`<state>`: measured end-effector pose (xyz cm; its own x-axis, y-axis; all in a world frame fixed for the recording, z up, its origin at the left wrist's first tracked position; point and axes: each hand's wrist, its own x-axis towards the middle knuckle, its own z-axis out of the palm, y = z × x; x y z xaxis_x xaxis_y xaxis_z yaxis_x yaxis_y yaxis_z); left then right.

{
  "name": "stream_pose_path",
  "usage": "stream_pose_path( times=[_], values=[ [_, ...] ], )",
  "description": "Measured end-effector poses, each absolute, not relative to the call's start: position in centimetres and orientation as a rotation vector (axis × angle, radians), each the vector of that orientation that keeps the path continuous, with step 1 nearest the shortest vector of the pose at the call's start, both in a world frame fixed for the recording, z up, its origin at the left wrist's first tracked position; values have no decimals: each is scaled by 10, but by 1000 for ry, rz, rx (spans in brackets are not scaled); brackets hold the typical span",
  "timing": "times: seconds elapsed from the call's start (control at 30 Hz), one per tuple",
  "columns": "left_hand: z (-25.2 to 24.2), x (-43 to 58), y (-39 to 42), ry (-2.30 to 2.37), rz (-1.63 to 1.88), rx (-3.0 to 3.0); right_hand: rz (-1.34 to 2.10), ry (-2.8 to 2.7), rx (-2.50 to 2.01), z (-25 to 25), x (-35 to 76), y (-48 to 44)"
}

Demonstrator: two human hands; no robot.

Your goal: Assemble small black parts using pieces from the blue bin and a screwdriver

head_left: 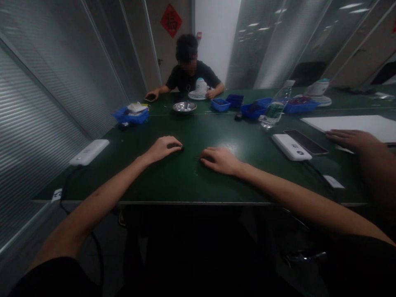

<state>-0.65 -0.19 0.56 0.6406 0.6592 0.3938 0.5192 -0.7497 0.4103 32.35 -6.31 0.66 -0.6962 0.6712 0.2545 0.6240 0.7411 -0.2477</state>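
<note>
Over the green table [161, 181], my left hand [163, 148] pinches a small dark piece [182, 147] between thumb and fingertips; it is too small to name. To its right, my right hand [219, 160] is closed, with thumb and fingers pressed together. A faint thin thing [197, 158] shows at the right fingertips, too blurred to make out. The two hands are a short gap apart, both low over the tabletop.
A metal bowl [185, 108], blue trays [131, 116] and a water bottle [276, 105] stand farther back. White power banks [90, 152] lie on both sides, with a phone [305, 142] at right. One person [192, 70] sits opposite; another person's hand [352, 139] rests at right.
</note>
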Motion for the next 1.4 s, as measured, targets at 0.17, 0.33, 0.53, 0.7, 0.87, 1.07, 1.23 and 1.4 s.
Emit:
stream_pose_path(
  times=[0.17, 0.33, 0.53, 0.7, 0.87, 1.07, 1.23, 1.4],
  values=[
    [4, 10, -13, 797, 771, 2606, 200, -2622, -1001, 7, 323, -63],
    [1, 20, -21, 703, 730, 2604, 193, -2622, -1003, 5, 323, -62],
    [2, 24, -25, 686, 698, 2566, 195, -2620, -1014, 7, 323, -63],
    [4, 23, -25, 695, 673, 2531, 204, -2624, -1012, 8, 322, -64],
    [3, 22, -24, 700, 654, 2520, 186, -2622, -1009, 7, 323, -63],
    [3, 21, -23, 722, 624, 2534, 187, -2597, -973, 6, 324, -64],
    [4, 18, -21, 745, 608, 2541, 185, -2601, -915, 4, 325, -63],
    [3, 17, -21, 746, 603, 2549, 162, -2606, -877, 3, 325, -63]
  ],
)
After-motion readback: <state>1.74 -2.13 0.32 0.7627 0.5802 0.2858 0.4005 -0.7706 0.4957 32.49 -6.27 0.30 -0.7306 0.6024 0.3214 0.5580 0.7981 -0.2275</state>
